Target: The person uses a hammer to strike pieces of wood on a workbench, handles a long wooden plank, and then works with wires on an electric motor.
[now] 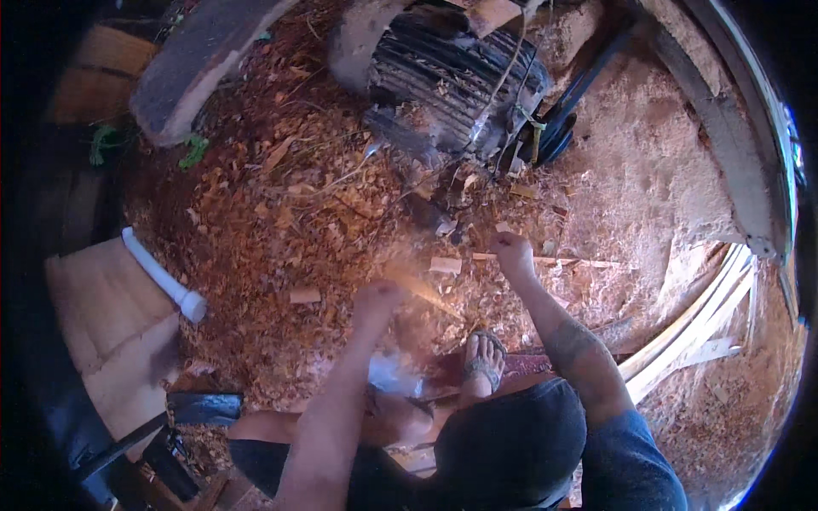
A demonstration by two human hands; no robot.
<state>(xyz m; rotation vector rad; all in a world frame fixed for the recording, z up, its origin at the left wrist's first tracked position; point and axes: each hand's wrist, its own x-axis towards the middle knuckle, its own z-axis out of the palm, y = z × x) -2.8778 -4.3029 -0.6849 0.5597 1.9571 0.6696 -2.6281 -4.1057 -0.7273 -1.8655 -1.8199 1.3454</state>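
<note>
My left hand (377, 305) is closed over the shavings-covered ground, a little blurred. A thin yellowish wooden strip (433, 295) slants down to the right from its fingers, tapering to a point. Farther right and slightly farther away, my right hand (513, 254) makes a fist with the knuckles up. Behind it runs a long narrow wood strip (588, 263), showing on both sides of the fist; whether the fist grips it I cannot tell. Between the hands lies a small pale wood chip (446, 265). My sandalled foot (483, 362) rests just below.
A dusty finned motor (460, 77) sits at the far middle. At far left leans a thick slab of wood (196, 77). A white pipe (166, 277) lies against a wooden block (119, 315) on the left. Long pale wood strips (699, 315) curve along the right.
</note>
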